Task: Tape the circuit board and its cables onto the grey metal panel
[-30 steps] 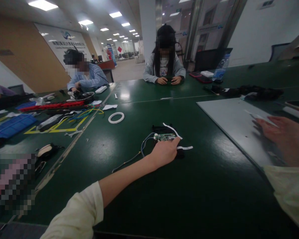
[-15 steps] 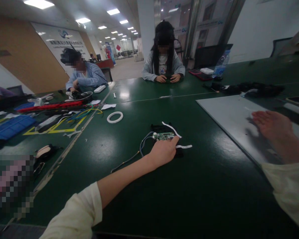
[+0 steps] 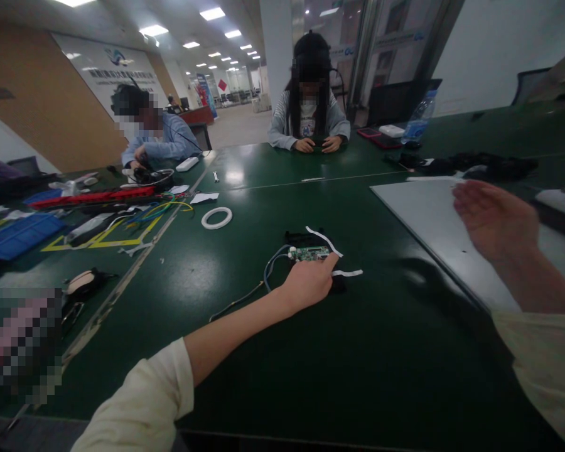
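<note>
While your left hand [image 3: 308, 284] is pinching the near edge of the circuit board [image 3: 309, 253], your right hand [image 3: 494, 216] is hovering open-palmed over the grey panel [image 3: 428, 213].

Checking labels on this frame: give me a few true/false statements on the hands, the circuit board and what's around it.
1. The left hand touches the small green circuit board. True.
2. The right hand grips a tool. False: it is open and holds nothing, raised over the grey panel.
3. White strips lie beside the board. True.
4. The white tape ring sits on the grey panel. False: it lies on the green table, left of the board.
5. The blue wires run off the board's left end. True.
</note>
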`<state>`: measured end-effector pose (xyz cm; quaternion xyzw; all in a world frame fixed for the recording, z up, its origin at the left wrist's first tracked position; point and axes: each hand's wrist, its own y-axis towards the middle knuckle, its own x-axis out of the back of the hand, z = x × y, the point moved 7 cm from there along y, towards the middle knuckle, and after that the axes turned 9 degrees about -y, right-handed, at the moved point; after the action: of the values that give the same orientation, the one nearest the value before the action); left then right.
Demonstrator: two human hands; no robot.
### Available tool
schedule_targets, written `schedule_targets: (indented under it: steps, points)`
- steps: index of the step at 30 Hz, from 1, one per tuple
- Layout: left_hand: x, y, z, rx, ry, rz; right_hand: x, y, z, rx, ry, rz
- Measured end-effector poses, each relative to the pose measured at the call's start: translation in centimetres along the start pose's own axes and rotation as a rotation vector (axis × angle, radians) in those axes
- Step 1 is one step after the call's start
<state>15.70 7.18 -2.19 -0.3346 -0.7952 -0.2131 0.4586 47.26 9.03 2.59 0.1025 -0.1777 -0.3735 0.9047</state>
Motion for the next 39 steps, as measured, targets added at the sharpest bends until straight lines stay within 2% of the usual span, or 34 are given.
schedule_targets:
  steps: [2, 5, 9, 12, 15, 18, 21, 27, 33, 39]
  points:
    - [0.0, 0.0, 0.0, 0.0, 0.0, -0.001, -3.8, -3.4, 1.3, -0.144, 0.312, 0.279]
    - [0.0, 0.0, -0.1, -0.01, 0.07, -0.014, -8.4, -9.3, 3.9, -0.174, 0.412, 0.597]
    - [-0.3, 0.1, 0.1, -0.037, 0.144, -0.065, -12.0, -15.8, 6.0, -0.026, 0.295, 0.91]
    - [-1.5, 0.6, 0.6, -0.085, 0.169, -0.015, -13.0, -18.9, 7.0, 0.243, 0.097, 1.067]
    - [-2.6, 1.0, 1.0, -0.119, 0.208, 0.077, -12.9, -19.9, 7.5, 0.518, -0.085, 1.003]
    - [-2.7, 1.1, 1.2, -0.124, 0.227, 0.073, -12.9, -20.4, 7.8, 0.696, -0.238, 0.928]
    - [-2.4, 0.6, 0.7, -0.175, 0.253, 0.071, -12.9, -20.7, 7.7, 0.743, -0.34, 0.908]
    - [-1.3, -0.1, -0.5, -0.271, 0.249, -0.022, -12.8, -20.9, 7.6, 0.844, -0.518, 0.825]
    - [-1.1, 0.1, -0.7, -0.225, 0.227, 0.0, -13.0, -21.2, 7.1, 0.892, -0.667, 0.868]
    - [-0.9, 0.1, -0.3, -0.152, 0.188, 0.041, -13.2, -21.4, 6.9, 0.9, -0.673, 0.911]
